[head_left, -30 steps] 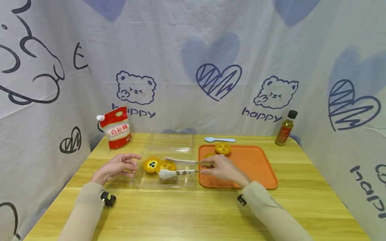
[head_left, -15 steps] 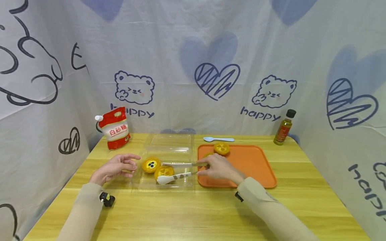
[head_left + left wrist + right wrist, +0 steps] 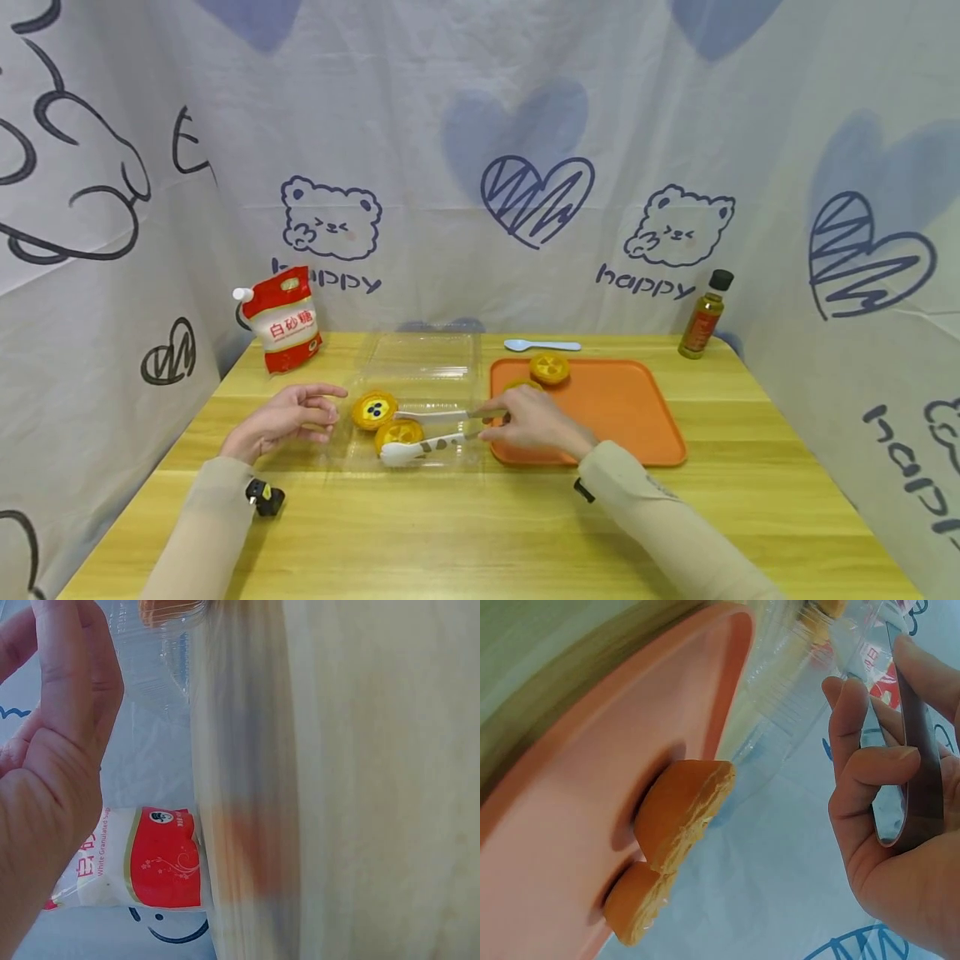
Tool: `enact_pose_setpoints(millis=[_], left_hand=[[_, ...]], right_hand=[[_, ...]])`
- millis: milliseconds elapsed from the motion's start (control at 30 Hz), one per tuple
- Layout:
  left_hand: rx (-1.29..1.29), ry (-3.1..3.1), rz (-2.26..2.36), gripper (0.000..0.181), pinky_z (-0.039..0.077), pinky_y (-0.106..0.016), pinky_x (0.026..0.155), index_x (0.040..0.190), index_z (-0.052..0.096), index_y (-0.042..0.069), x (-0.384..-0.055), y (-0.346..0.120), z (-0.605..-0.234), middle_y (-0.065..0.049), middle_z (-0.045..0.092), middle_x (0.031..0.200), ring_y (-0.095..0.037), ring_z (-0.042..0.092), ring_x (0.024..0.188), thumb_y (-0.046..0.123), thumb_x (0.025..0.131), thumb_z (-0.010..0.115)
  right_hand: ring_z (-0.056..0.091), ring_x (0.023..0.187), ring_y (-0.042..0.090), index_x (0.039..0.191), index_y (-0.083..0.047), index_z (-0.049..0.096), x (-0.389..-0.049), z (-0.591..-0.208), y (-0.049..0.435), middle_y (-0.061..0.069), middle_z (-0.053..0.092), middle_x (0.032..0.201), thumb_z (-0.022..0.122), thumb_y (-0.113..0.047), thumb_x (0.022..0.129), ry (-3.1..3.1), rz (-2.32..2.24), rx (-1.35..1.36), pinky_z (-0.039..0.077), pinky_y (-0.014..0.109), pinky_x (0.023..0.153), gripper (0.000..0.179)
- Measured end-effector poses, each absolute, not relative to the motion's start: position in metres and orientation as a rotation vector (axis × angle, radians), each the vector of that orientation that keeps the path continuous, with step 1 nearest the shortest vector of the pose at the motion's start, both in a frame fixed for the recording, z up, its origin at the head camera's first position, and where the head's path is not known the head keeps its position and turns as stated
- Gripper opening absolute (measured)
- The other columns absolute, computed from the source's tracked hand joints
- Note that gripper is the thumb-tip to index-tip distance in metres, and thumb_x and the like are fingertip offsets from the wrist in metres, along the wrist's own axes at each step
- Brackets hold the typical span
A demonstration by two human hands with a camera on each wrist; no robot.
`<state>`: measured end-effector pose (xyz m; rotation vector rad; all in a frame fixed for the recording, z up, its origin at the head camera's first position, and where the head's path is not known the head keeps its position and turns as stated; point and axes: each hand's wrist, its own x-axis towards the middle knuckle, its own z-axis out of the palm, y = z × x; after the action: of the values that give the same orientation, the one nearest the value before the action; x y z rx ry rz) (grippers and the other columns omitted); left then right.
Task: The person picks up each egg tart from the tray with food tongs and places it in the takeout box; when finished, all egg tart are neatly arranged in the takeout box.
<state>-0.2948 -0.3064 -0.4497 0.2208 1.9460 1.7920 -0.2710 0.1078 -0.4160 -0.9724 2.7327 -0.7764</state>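
My right hand [image 3: 534,418] grips a pair of metal tongs [image 3: 922,757] with white paw-shaped tips. The tongs reach left into a clear plastic clamshell box [image 3: 423,350], whose lid stands open at the back. Between the tong arms sits a fruit-topped egg tart [image 3: 400,432]; whether both tips touch it cannot be told. Beside it in the box is a tart with blueberries [image 3: 374,410]. My left hand [image 3: 288,417], fingers loosely bent, hovers at the box's left side and holds nothing.
An orange tray [image 3: 615,408] on the right bears two more tarts, one [image 3: 550,367] near its back edge and the other partly behind my right hand. Behind it lies a pale blue spoon [image 3: 543,345]. A sugar pouch [image 3: 285,321] and an oil bottle [image 3: 703,321] stand at the back corners.
My right hand and the tongs have shifted a little left and nearer to me. The fruit tart has moved the same way, and the tong arms stand slightly closer together. My left hand stays put.
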Motion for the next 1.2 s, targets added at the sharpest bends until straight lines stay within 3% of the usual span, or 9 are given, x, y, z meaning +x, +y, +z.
enact_pose_setpoints(millis=[67,200,300,433,700,933,1200], left_hand=[[0.222,1.947,1.796,0.060,0.061,-0.031,0.072,0.142,0.033,-0.008,-0.295,-0.306,-0.449,-0.004,0.067,0.095,-0.015,0.066,0.076,0.001,0.092,0.063],[0.235,1.952,1.794,0.060,0.061,-0.031,0.072,0.142,0.033,-0.009,-0.296,-0.305,-0.449,-0.003,0.066,0.094,-0.014,0.066,0.076,0.000,0.091,0.063],[0.240,1.955,1.793,0.060,0.061,-0.031,0.072,0.142,0.032,-0.010,-0.295,-0.305,-0.449,-0.004,0.065,0.095,-0.015,0.066,0.077,0.000,0.091,0.063],[0.224,1.959,1.789,0.062,0.061,-0.031,0.073,0.143,0.032,-0.009,-0.295,-0.305,-0.448,-0.005,0.066,0.097,-0.015,0.066,0.078,0.002,0.091,0.064],[0.209,1.963,1.780,0.062,0.061,-0.032,0.074,0.143,0.032,-0.008,-0.295,-0.305,-0.447,-0.005,0.066,0.097,-0.015,0.066,0.078,0.002,0.091,0.064],[0.190,1.976,1.773,0.060,0.061,-0.032,0.074,0.143,0.034,-0.007,-0.294,-0.305,-0.447,-0.005,0.065,0.098,-0.015,0.066,0.078,0.003,0.092,0.064],[0.180,1.975,1.770,0.062,0.061,-0.032,0.075,0.144,0.034,-0.006,-0.294,-0.306,-0.446,-0.006,0.066,0.098,-0.017,0.066,0.081,0.003,0.091,0.065]], right_hand=[[0.049,0.055,0.001,0.123,-0.017,0.070,-0.273,-0.416,0.108,0.002,0.075,0.093,0.070,-0.036,0.090,2.720,-0.776,-0.980,0.042,0.022,0.056,0.038],[0.036,0.051,0.006,0.127,-0.016,0.067,-0.277,-0.416,0.110,0.003,0.074,0.097,0.069,-0.037,0.091,2.679,-0.802,-0.980,0.036,0.023,0.054,0.041],[0.048,0.057,0.001,0.129,-0.016,0.066,-0.278,-0.414,0.113,0.001,0.073,0.112,0.068,-0.036,0.092,2.650,-0.843,-0.973,0.043,0.021,0.060,0.042],[0.053,0.061,0.002,0.129,-0.019,0.066,-0.280,-0.408,0.119,0.000,0.073,0.110,0.069,-0.035,0.092,2.624,-0.858,-0.966,0.047,0.023,0.063,0.041],[0.032,0.050,0.008,0.126,-0.018,0.068,-0.286,-0.405,0.125,0.003,0.073,0.113,0.070,-0.033,0.091,2.623,-0.806,-0.973,0.040,0.023,0.057,0.038],[0.030,0.046,0.007,0.126,-0.019,0.068,-0.285,-0.411,0.117,-0.002,0.075,0.104,0.068,-0.030,0.092,2.629,-0.801,-1.009,0.030,0.021,0.048,0.035],[0.029,0.045,0.008,0.126,-0.018,0.068,-0.282,-0.415,0.111,-0.006,0.075,0.099,0.067,-0.032,0.093,2.661,-0.801,-1.008,0.032,0.021,0.051,0.037]])
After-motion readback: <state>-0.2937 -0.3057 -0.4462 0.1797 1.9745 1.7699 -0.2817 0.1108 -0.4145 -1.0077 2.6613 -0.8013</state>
